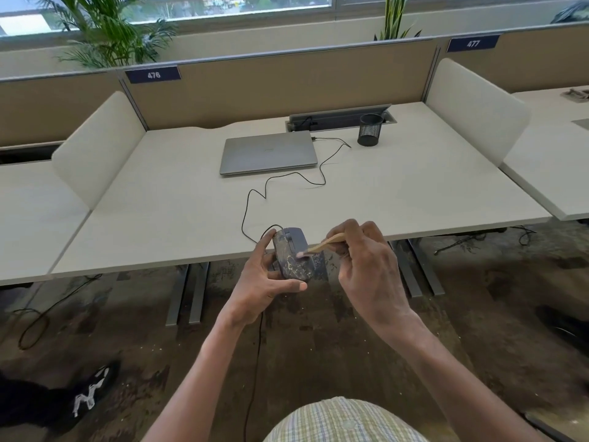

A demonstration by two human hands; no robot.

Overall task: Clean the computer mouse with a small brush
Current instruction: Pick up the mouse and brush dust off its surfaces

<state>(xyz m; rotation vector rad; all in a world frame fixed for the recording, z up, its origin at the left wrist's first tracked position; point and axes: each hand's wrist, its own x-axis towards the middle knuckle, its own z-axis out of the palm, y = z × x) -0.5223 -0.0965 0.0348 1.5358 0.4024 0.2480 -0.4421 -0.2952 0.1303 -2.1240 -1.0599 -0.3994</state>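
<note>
A dark grey wired computer mouse [291, 255], speckled with pale dust, is held just off the front edge of the desk. My left hand [266, 279] grips it from the left and below, thumb under its near end. My right hand [366, 266] pinches a small brush with a wooden handle [328, 243]. The brush's pale bristle tip touches the mouse's top right side. The mouse's black cable [255, 199] runs back across the desk towards the laptop.
A shut silver laptop [269, 152] lies at the back of the white desk [159, 199]. A black mesh pen cup [369, 129] stands to its right by a cable hatch. White side dividers flank the desk. Dark carpet and desk legs lie below.
</note>
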